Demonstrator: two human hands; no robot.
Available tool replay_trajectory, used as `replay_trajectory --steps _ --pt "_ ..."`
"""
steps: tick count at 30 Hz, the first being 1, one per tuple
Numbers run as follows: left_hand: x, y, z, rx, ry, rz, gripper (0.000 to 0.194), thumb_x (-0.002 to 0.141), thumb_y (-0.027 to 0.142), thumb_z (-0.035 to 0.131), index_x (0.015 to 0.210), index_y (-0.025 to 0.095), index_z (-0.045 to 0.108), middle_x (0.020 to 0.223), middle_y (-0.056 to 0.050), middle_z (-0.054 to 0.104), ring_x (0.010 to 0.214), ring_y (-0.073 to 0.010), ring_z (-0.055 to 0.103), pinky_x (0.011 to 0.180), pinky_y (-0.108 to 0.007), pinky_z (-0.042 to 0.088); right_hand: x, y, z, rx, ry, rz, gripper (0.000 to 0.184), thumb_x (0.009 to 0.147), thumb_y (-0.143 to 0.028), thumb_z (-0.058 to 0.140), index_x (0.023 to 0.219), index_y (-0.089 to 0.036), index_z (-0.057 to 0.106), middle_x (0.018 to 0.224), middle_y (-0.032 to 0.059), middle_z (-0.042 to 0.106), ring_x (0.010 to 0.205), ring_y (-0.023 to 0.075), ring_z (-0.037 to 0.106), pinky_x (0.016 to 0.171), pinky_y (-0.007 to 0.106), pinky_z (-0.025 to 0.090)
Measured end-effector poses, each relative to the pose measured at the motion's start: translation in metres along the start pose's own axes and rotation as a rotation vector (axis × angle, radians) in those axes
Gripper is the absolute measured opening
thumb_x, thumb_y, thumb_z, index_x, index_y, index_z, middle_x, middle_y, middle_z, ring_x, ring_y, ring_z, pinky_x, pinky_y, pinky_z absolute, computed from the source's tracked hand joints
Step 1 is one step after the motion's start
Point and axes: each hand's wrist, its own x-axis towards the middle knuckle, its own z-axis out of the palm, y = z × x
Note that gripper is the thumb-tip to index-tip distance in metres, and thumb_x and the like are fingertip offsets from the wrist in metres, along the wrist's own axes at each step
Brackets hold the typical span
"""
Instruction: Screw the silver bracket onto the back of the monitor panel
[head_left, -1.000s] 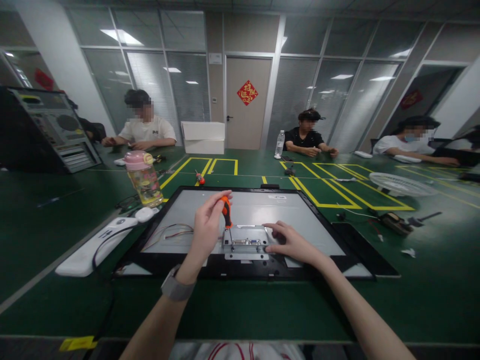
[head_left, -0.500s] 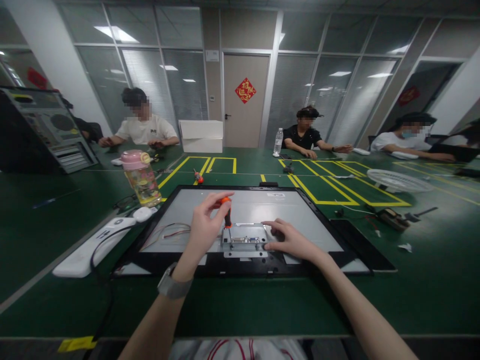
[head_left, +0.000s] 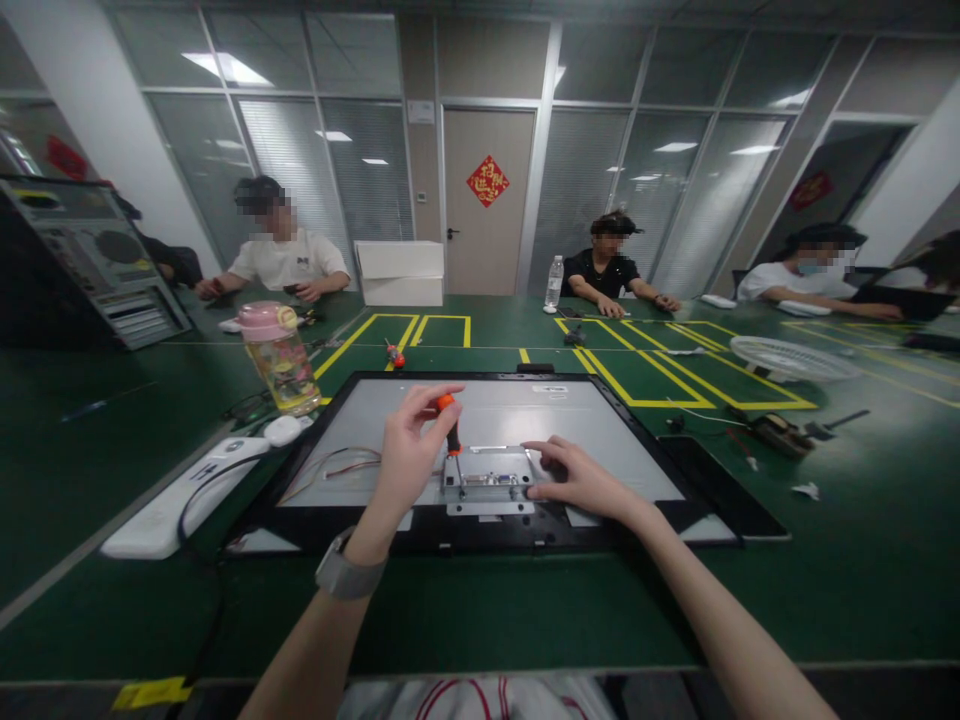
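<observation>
A monitor panel with a black frame lies face down on the green table in front of me. My left hand is closed on the orange and black handle of a screwdriver, which stands nearly upright. Its tip meets the near left part of a metal bracket that carries a row of connector ports. On the bracket's right side rests my right hand, its thumb and fingers apart around the edge. Thin wires lie on the panel left of the bracket.
At left are a white power strip, a pink-lidded bottle and a computer case. A second screwdriver lies beyond the panel. At right are a black slab and a brown tool. Several people sit across the table.
My hands and the screwdriver keep almost the same place on the bracket. The view has shifted slightly. Across the table, a person in black has drawn one hand inward.
</observation>
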Motion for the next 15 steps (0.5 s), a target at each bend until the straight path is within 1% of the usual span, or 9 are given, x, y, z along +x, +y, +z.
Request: replay_trajectory --steps 1,3,5,6,8,9,12,13,15 --pt "-0.0001 -0.0003 0.0001 0.026 0.018 0.02 0.025 0.079 0.03 0.066 0.099 0.019 0.075 0.09 -0.004 0.066 0.08 -0.0144 0.062 0.075 -0.025 0.052 -0.0001 0.0002 -0.0001 0.0 0.001 -0.001 0.063 0.077 -0.047 0.073 0.133 -0.022 0.057 0.098 0.0061 0.057 0.09 0.024 0.058 0.081 0.036 0.047" --pt "0.0002 -0.0019 -0.0007 0.018 0.036 0.022 0.027 0.083 0.032 0.062 0.103 0.018 0.074 0.098 -0.006 0.067 0.088 -0.0162 0.063 0.079 -0.027 0.052 -0.0004 0.0 -0.0003 -0.001 0.004 0.0 0.062 0.078 -0.047 0.073 0.132 -0.022 0.057 0.097 0.0058 0.057 0.089 0.0234 0.058 0.08 0.035 0.047" --pt "0.001 -0.0038 -0.0021 -0.078 0.023 -0.031 0.033 0.087 0.035 0.055 0.109 0.016 0.072 0.109 -0.01 0.069 0.096 -0.019 0.065 0.085 -0.03 0.051 -0.0006 -0.0007 -0.0005 -0.002 0.004 0.001 0.061 0.078 -0.046 0.073 0.132 -0.022 0.057 0.097 0.0055 0.057 0.088 0.0228 0.058 0.08 0.034 0.047" --pt "0.0014 -0.0046 -0.0026 -0.134 0.01 -0.07 0.036 0.088 0.035 0.053 0.112 0.015 0.07 0.111 -0.011 0.069 0.096 -0.0199 0.066 0.087 -0.032 0.051 -0.0007 -0.0011 -0.0005 -0.001 0.005 0.001 0.061 0.078 -0.045 0.073 0.132 -0.023 0.058 0.097 0.0054 0.057 0.088 0.0225 0.058 0.08 0.034 0.047" --pt "0.002 -0.005 -0.0028 -0.184 -0.01 -0.124 0.039 0.087 0.036 0.054 0.116 0.014 0.068 0.108 -0.012 0.071 0.091 -0.02 0.068 0.085 -0.034 0.053 -0.0005 -0.0013 -0.0004 -0.002 0.008 -0.001 0.06 0.077 -0.045 0.073 0.131 -0.023 0.058 0.096 0.0051 0.057 0.088 0.0223 0.058 0.079 0.033 0.047" --pt "0.0019 -0.0047 -0.0024 -0.163 -0.012 -0.122 0.038 0.086 0.035 0.057 0.115 0.014 0.068 0.103 -0.011 0.072 0.088 -0.019 0.068 0.083 -0.033 0.053 -0.0004 -0.0011 -0.0004 -0.004 0.009 -0.003 0.06 0.077 -0.045 0.074 0.131 -0.023 0.058 0.096 0.005 0.057 0.087 0.0222 0.058 0.079 0.033 0.046" --pt "-0.0002 -0.0024 0.0005 0.014 0.05 -0.004 0.024 0.079 0.03 0.066 0.099 0.017 0.073 0.087 -0.004 0.066 0.079 -0.0145 0.064 0.075 -0.028 0.053 0.0002 0.0006 -0.0001 -0.005 0.01 -0.008 0.062 0.077 -0.045 0.074 0.132 -0.023 0.058 0.095 0.0049 0.057 0.086 0.0219 0.058 0.078 0.033 0.046" --pt "-0.0013 -0.0015 0.0016 0.079 0.088 0.046 0.02 0.078 0.029 0.068 0.094 0.018 0.073 0.085 -0.002 0.063 0.076 -0.0131 0.061 0.073 -0.026 0.052 0.0004 0.0014 0.0 -0.002 0.011 -0.01 0.062 0.077 -0.046 0.074 0.132 -0.023 0.058 0.095 0.0049 0.057 0.086 0.0219 0.058 0.077 0.033 0.046" --pt "-0.0035 0.0001 0.0033 0.181 0.151 0.126 0.016 0.079 0.028 0.068 0.091 0.02 0.073 0.084 -0.001 0.058 0.075 -0.0119 0.058 0.072 -0.025 0.05 0.0007 0.0028 0.0003 0.006 0.014 -0.013 0.062 0.076 -0.046 0.074 0.132 -0.023 0.058 0.095 0.0049 0.057 0.087 0.0223 0.058 0.078 0.033 0.046"
